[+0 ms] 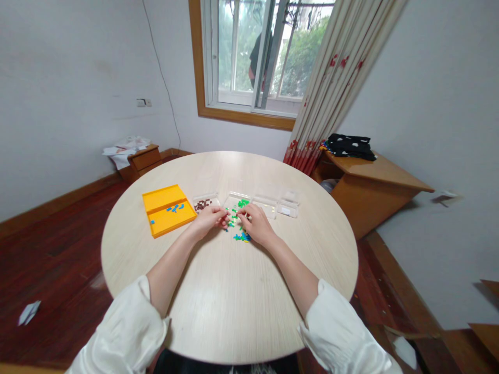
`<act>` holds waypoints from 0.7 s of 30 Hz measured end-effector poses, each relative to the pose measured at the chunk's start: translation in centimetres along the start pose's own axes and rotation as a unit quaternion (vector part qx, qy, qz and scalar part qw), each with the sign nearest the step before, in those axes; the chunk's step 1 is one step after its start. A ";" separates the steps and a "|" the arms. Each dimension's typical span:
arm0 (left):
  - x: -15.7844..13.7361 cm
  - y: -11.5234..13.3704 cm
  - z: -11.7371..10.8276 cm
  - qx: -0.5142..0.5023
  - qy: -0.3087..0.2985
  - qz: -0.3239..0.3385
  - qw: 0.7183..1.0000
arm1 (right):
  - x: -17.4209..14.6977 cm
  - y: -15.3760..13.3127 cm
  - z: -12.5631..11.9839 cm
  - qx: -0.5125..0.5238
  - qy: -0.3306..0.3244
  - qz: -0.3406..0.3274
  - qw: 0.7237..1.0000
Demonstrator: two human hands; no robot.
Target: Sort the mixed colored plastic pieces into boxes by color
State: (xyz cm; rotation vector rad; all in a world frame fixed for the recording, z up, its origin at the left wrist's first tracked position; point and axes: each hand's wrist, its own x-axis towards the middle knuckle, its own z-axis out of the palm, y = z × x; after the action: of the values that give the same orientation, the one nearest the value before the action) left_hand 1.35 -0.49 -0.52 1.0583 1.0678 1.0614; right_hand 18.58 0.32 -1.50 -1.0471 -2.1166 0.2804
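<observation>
My left hand is over the table with its fingers curled together; anything between them is too small to make out. Facing it, my right hand has its thumb and fingers pinched, and what they hold cannot be told. Small green and yellow pieces lie between the two hands. A pile of blue, green and yellow pieces sits on the table just below my right hand. Beyond the fingers, a clear plastic box stands with green pieces at its right side.
A yellow open case holds a few blue pieces. Dark brown pieces lie in a clear box behind my left hand. More clear boxes stand to the right. The round table's edge curves around everything; a wooden desk stands right.
</observation>
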 end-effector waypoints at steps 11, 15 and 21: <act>-0.3 -0.2 0.4 0.008 -0.100 0.017 0.995 | -0.2 -0.7 0.3 0.035 0.012 -0.015 0.999; -0.5 0.0 0.5 0.015 -0.099 0.026 0.995 | -0.2 -0.9 0.4 0.046 0.009 -0.022 0.999; -0.4 0.1 0.5 0.000 -0.072 0.020 0.997 | -0.2 -0.5 0.3 0.052 0.026 -0.020 0.998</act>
State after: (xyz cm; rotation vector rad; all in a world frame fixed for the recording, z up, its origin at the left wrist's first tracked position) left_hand 1.74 -0.91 -0.35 1.1425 0.9333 1.0024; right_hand 18.09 -0.11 -1.55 -0.9416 -2.0504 0.3363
